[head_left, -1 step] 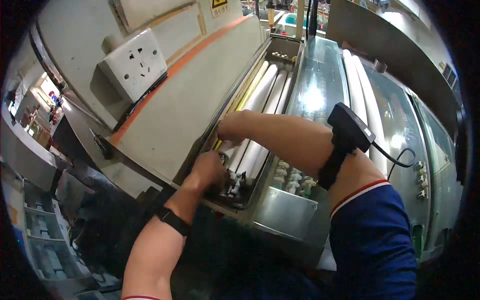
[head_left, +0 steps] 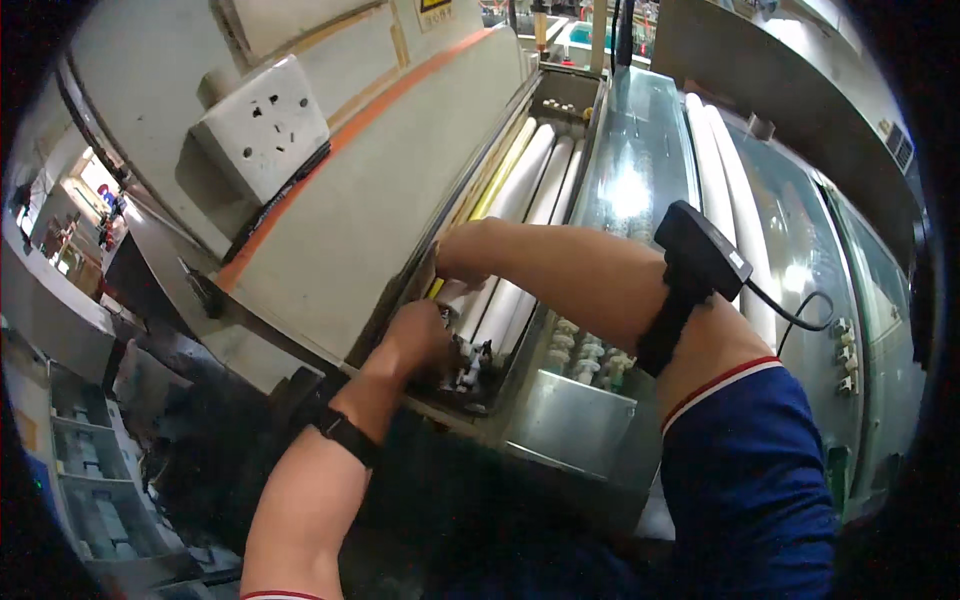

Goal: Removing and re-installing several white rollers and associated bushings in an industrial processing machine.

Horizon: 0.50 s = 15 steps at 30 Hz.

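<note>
A long narrow trough [head_left: 492, 408] holds several white rollers [head_left: 540, 185] lying lengthwise, with a thin yellow strip [head_left: 505, 172] along their left side. My left hand [head_left: 418, 336] is closed at the near left end of the trough, beside the dark, wet-looking roller fittings [head_left: 472, 368]. Just beyond it, my right hand [head_left: 463, 252] reaches across from the right. Its fingers bend down at the trough's left wall, over the leftmost roller. What either hand grips is hidden beneath the fingers.
A pale panel [head_left: 370, 210] with an orange edge and a white socket box [head_left: 262, 128] rises at left. Right of the trough are a glass cover [head_left: 640, 150], a metal box [head_left: 570, 425] and two white rollers [head_left: 735, 200]. A cabled black device [head_left: 705, 250] is strapped to my right arm.
The view has shifted slightly. Both hands stay at nearly the same places in the trough, and the rollers look unmoved.
</note>
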{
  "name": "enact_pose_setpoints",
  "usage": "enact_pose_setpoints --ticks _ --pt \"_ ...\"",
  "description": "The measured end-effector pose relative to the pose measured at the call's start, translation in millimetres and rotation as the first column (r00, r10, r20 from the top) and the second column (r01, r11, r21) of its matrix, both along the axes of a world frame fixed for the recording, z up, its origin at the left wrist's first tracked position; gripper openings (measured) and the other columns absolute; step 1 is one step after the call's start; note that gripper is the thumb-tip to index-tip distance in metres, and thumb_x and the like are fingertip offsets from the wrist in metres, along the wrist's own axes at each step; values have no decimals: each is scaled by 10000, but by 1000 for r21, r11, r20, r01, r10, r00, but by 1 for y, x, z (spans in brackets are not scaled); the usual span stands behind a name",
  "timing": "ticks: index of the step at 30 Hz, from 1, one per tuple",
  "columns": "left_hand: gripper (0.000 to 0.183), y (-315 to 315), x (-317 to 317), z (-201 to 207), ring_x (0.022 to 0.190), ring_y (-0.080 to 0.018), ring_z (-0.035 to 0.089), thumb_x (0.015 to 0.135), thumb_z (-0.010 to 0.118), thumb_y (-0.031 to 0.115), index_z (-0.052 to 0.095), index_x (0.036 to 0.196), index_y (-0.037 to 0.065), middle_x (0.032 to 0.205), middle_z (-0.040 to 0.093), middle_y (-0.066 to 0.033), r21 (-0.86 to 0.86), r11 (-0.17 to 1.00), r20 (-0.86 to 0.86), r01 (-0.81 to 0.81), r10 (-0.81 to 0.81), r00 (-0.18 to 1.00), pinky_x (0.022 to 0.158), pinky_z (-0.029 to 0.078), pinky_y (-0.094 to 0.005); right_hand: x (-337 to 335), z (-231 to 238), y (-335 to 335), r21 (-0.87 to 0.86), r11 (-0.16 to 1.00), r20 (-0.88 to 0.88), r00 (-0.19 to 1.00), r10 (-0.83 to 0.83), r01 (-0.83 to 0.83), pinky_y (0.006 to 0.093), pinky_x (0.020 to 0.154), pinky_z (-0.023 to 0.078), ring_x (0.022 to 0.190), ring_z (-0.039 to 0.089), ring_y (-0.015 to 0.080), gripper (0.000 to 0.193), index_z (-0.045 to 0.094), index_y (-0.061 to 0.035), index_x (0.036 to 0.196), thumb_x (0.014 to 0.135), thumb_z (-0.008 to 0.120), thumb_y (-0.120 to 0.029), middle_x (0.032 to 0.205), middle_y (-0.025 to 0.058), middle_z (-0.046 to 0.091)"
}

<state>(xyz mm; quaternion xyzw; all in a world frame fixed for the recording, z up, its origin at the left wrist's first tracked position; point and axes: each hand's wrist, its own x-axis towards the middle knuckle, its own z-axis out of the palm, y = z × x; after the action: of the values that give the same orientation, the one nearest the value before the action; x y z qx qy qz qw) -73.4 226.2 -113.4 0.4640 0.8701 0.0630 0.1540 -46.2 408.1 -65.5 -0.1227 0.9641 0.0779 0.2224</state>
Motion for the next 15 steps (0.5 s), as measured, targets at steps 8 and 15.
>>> enact_pose_setpoints --ticks 8,15 --pt "238 9 -27 -44 966 -382 691 830 593 205 738 869 21 969 703 -253 -274 920 -178 280 -334 926 874 532 -461 7 6 -1 -127 992 -160 987 -12 -8 454 775 567 921 699 345 248 721 -84 990 768 616 -54 922 154 714" --pt "292 11 -40 -51 1007 -371 673 847 592 225 681 990 -14 1048 682 -263 -251 928 1 276 -285 959 890 520 -448 9 11 1 -89 993 -131 988 -84 72 469 777 564 933 694 360 270 708 -70 1015 760 623 -42 937 169 711"
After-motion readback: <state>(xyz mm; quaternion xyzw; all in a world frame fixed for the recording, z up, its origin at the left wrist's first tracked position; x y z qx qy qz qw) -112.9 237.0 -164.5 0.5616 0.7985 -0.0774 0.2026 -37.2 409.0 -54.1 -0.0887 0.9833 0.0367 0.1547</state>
